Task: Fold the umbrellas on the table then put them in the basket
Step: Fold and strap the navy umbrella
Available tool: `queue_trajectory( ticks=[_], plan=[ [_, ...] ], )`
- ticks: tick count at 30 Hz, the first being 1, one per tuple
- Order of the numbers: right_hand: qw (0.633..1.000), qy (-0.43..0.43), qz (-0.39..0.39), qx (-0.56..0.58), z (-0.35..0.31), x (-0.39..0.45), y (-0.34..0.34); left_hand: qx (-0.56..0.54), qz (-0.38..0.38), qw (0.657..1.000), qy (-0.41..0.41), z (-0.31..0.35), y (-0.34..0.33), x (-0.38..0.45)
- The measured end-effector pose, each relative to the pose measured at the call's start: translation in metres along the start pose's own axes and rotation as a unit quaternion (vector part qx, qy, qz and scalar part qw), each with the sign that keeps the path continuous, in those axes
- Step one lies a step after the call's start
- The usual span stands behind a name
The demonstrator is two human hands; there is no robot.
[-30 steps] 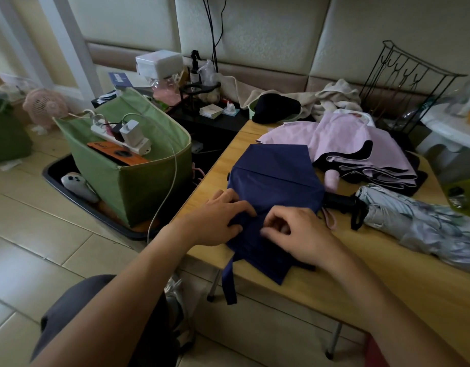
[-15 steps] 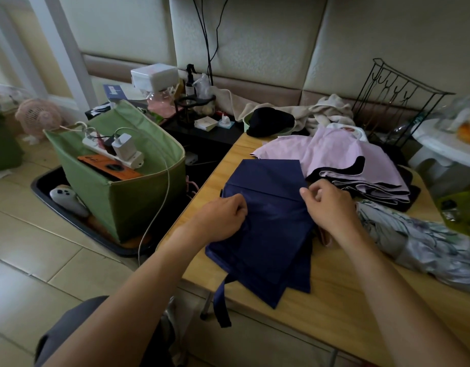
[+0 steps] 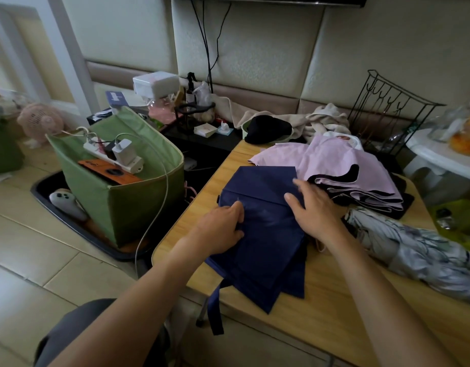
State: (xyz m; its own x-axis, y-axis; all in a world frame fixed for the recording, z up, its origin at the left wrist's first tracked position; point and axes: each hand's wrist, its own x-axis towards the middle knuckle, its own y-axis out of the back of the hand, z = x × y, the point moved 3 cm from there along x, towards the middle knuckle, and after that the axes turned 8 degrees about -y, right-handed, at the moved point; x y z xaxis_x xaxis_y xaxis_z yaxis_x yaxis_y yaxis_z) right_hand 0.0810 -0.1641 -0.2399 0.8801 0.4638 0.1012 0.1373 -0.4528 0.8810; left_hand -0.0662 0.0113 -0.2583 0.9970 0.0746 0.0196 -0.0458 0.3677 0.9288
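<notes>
A navy blue umbrella (image 3: 263, 245) lies flattened on the wooden table (image 3: 334, 313), its strap hanging over the near edge. My left hand (image 3: 220, 229) pinches a fold of its fabric at the left side. My right hand (image 3: 313, 207) lies flat on the fabric's right part, fingers straight and spread. A pink umbrella (image 3: 334, 165) with black lining lies behind the navy one. A grey patterned umbrella (image 3: 413, 250) lies at the right. The green fabric basket (image 3: 138, 202) stands on the floor left of the table.
The basket holds a power strip (image 3: 112, 154) with a charger and an orange item, and a white cable hangs down its side. A black wire rack (image 3: 387, 109), a black cap (image 3: 268, 128), beige cloth and a white stool (image 3: 440, 154) crowd the back and right.
My right hand moved from the near folds up to the umbrella's right side, let go of the fabric and flattened on it. My left hand kept its hold. The view tilted upward.
</notes>
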Motion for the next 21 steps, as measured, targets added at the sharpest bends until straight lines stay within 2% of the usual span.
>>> queue_trajectory(
  ticks=[2,3,6,10,14,16,17,19,21],
  plan=[
    [0.999,-0.035,-0.034,-0.002,-0.001,-0.003,-0.005,-0.002,0.004,1.000,0.004,0.001,-0.002,0.000],
    [0.999,-0.033,-0.018,0.021,-0.002,-0.004,-0.005,-0.003,0.006,1.000,0.006,0.001,-0.001,0.000],
    [0.980,-0.004,0.047,0.193,0.002,-0.004,0.001,-0.005,0.015,1.000,0.010,0.002,0.000,-0.001],
    [0.916,-0.015,0.032,0.399,-0.002,-0.009,0.010,-0.017,0.035,0.999,0.017,0.003,0.002,-0.001],
    [0.857,-0.130,0.035,0.498,0.003,-0.013,0.014,-0.109,0.135,0.981,0.084,-0.002,0.013,-0.001],
    [0.851,-0.203,-0.016,0.485,0.009,-0.016,0.010,-0.234,0.169,0.948,0.134,-0.002,0.017,-0.003],
    [0.850,-0.218,-0.047,0.478,0.010,-0.018,0.008,-0.313,0.178,0.919,0.159,0.000,0.019,-0.004],
    [0.848,-0.224,-0.075,0.474,0.011,-0.023,0.007,-0.472,0.171,0.843,0.193,0.007,0.020,-0.007],
    [0.860,-0.206,-0.058,0.464,0.012,-0.024,0.008,-0.577,0.151,0.776,0.202,0.014,0.021,-0.010]
  ],
)
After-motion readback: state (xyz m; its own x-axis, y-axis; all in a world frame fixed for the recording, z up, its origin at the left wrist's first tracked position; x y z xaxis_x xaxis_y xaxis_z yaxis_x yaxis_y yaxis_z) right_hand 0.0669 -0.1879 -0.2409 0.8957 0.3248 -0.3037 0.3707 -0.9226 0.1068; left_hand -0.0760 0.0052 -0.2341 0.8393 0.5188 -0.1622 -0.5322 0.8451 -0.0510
